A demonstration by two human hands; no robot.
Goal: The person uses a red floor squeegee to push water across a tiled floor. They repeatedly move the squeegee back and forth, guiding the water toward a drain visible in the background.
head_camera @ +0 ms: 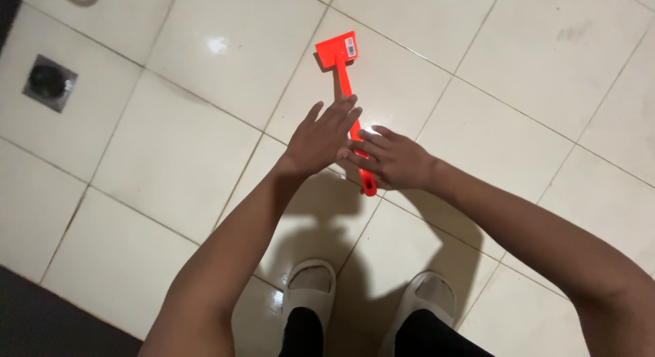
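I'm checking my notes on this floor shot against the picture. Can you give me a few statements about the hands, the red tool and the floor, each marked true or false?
1. The red scraper lies on a tiled floor. True.
2. The right hand is over the scraper's handle. True.
3. The left hand is clenched in a fist. False: its fingers are stretched out flat beside the handle.
4. A floor drain sits at the right edge. False: it is at the upper left.
5. The person is barefoot. False: they wear pale slippers.
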